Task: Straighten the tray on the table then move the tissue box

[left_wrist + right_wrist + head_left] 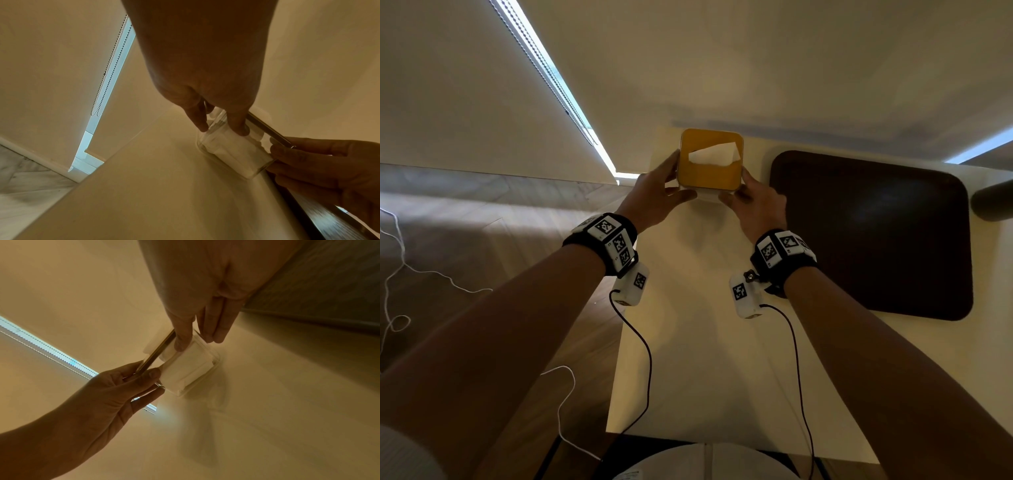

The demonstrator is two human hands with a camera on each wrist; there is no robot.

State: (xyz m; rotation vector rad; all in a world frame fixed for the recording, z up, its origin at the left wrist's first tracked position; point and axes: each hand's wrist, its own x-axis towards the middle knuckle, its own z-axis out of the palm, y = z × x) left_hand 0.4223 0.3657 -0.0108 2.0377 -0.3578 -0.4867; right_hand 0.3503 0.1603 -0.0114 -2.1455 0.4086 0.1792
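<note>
The tissue box (709,171) has a yellow-brown lid, a clear body and a white tissue poking out. It is at the far left corner of the pale table (705,342). My left hand (667,185) grips its left side and my right hand (736,190) grips its right side, thumbs on the near face. The wrist views show the tissue box (232,154) (189,369) pinched between the fingers of both hands; whether its base touches the table I cannot tell. The dark brown tray (869,233) lies flat at the right, its edges roughly square with the table.
A dark round object (993,202) pokes in past the tray's far right corner. A white round object (705,462) sits below the table's near edge. Wooden floor (482,240) with loose white cables lies left. A wall and a window blind stand behind the table.
</note>
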